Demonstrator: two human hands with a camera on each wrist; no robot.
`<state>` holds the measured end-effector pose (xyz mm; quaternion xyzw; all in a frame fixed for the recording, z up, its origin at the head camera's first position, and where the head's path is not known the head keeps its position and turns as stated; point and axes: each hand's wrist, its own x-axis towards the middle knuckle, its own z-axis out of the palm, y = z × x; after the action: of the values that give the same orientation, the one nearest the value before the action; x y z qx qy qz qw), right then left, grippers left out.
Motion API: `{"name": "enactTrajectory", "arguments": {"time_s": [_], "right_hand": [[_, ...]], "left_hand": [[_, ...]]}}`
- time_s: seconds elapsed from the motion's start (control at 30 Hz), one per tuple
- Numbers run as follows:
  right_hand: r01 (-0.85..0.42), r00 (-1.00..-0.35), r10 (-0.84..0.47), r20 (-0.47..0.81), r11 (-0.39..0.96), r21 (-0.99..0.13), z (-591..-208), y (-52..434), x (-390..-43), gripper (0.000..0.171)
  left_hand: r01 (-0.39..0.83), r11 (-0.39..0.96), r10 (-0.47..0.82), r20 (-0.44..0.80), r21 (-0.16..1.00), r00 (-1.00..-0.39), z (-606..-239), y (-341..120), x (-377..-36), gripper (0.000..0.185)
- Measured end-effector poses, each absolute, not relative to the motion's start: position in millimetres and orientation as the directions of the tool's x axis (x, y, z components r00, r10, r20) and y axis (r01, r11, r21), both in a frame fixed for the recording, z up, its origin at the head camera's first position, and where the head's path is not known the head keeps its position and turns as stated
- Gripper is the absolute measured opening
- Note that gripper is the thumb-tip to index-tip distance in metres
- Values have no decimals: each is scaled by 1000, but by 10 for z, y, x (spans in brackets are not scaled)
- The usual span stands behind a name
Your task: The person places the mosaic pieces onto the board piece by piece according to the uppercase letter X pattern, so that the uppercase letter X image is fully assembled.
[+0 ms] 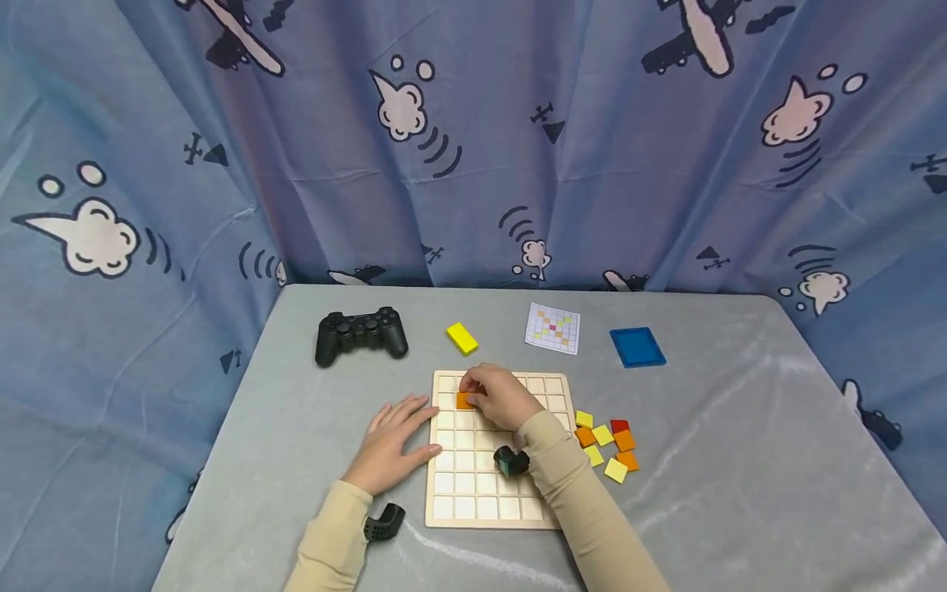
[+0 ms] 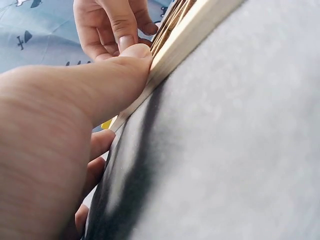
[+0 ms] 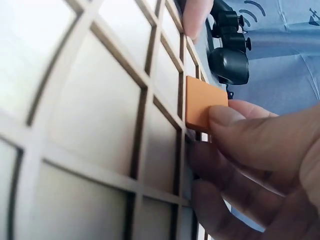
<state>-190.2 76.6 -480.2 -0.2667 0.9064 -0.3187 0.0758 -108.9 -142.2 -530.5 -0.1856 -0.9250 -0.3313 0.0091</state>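
The right hand [image 1: 501,396] pinches 1 orange square tile [image 1: 464,400] between thumb and fingertips, holding it over a cell in the second row near the far-left corner of the wooden grid board [image 1: 473,485], with the tile's edge just at the cell frame. The left hand [image 1: 394,436] lies flat and relaxed on the grey table [image 1: 740,460], fingers straight, thumb pressed against the board's left edge. Right of the board lies a loose cluster of yellow, orange and red tiles [image 1: 608,444]; beyond it sit a black game controller [image 1: 360,334], a yellow block [image 1: 462,338], a pattern card [image 1: 552,328] and a blue tray [image 1: 637,347].
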Motion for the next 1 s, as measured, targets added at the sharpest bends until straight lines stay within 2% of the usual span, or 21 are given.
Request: {"name": "enactTrajectory", "arguments": {"time_s": [0.23,1.0], "right_hand": [[-453,-846,-532,30,690,-565,-4788,742,-1879,9],[-467,-843,-538,15,717,-518,-4808,735,-1832,19]], "left_hand": [[353,707,331,155,613,-931,-5328,-1414,-1087,57],[321,717,329,105,619,-938,-5311,-1422,-1088,58]]}}
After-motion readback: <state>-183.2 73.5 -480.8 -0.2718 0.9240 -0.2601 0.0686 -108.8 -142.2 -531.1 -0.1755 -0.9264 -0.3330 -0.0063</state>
